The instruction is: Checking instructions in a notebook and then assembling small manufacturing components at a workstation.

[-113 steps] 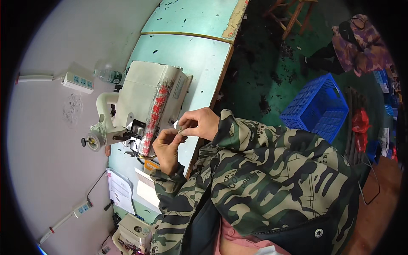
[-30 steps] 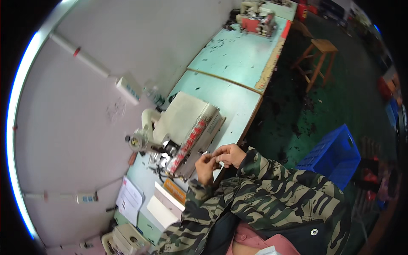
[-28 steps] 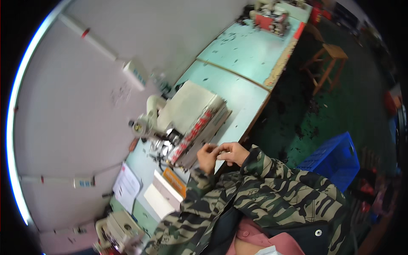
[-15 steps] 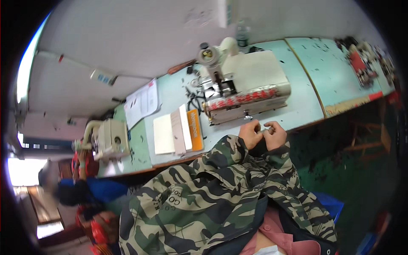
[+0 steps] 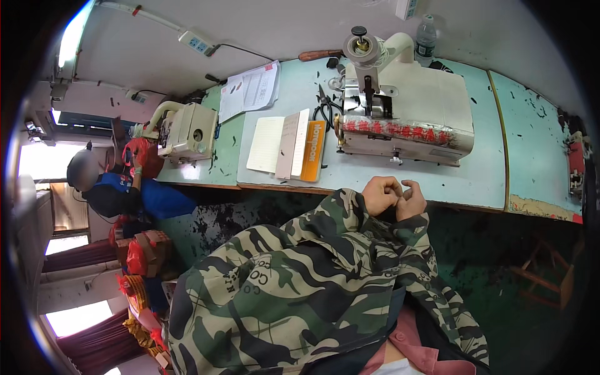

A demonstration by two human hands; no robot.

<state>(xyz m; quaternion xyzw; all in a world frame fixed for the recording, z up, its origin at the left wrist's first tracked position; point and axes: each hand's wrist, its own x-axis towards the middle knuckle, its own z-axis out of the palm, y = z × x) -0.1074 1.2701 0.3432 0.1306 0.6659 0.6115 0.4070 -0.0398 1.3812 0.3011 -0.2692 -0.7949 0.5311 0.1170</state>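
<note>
Just off the front edge of the worktable, my left hand (image 5: pixel 379 195) is closed, with its fingers curled toward my other hand. My right hand (image 5: pixel 411 200) meets it almost fingertip to fingertip, its fingers bent and pinched. Whatever lies between the fingers is too small to make out. Beyond them on the table stands a cream sewing machine (image 5: pixel 425 100), with red marks under clear film along its front. To its left are an open notebook (image 5: pixel 265 145) with an orange cover edge and black-handled scissors (image 5: pixel 325 107).
Printed sheets (image 5: pixel 251 90) lie at the back left, near a brown-handled tool (image 5: pixel 320 55). A plastic bottle (image 5: pixel 426 41) stands behind the machine. Another machine (image 5: pixel 187 131) is farther left, beside a person in blue (image 5: pixel 119 187). A wooden stool (image 5: pixel 544 272) stands on the floor at right.
My view has swung, so the table and machines appear shifted and the left side of the room shows more. My hands stay close together by the table edge, fingers still bent.
</note>
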